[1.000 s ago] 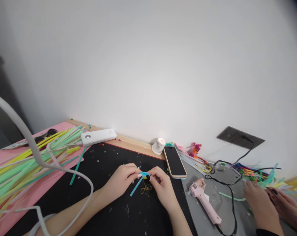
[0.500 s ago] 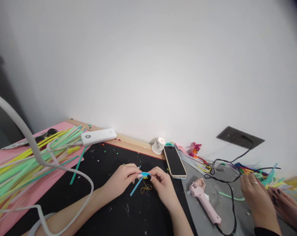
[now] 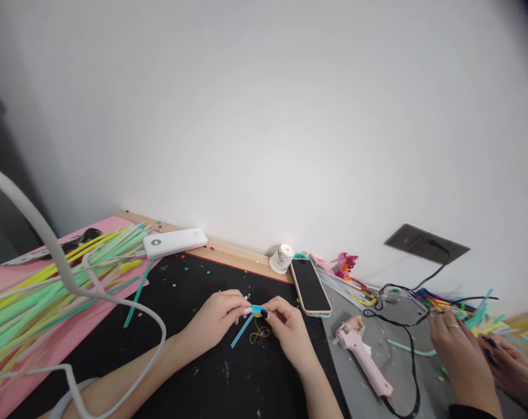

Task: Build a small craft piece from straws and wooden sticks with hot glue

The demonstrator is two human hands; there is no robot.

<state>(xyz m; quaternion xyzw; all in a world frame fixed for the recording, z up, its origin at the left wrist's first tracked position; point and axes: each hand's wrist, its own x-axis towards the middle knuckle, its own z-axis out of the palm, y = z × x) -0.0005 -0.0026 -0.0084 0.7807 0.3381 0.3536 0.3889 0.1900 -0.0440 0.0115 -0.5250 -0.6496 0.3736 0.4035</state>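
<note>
Over the black mat (image 3: 194, 384), my left hand (image 3: 220, 314) and my right hand (image 3: 287, 326) meet, each pinching a short bent blue pipe cleaner (image 3: 258, 309) between thumb and fingers. The fingertips cover both its ends. A straight blue strip (image 3: 241, 332) slants down to the left just below; whether it joins the held piece I cannot tell. Beneath the fingers a thin yellow loop (image 3: 260, 334) shows against the mat.
Pipe cleaners (image 3: 49, 297) lie on pink paper (image 3: 110, 224) at left, behind a white cable (image 3: 159, 326). A white device (image 3: 176, 242), paper cup (image 3: 282, 258) and phone (image 3: 311, 286) stand behind. Right are a pink glue gun (image 3: 364, 358), black cord (image 3: 414, 361) and another person's hands (image 3: 460, 355).
My hands stay nearly in place, with only a slight shift of the fingers on the blue pipe cleaner. The other person's hands at the right have moved a little.
</note>
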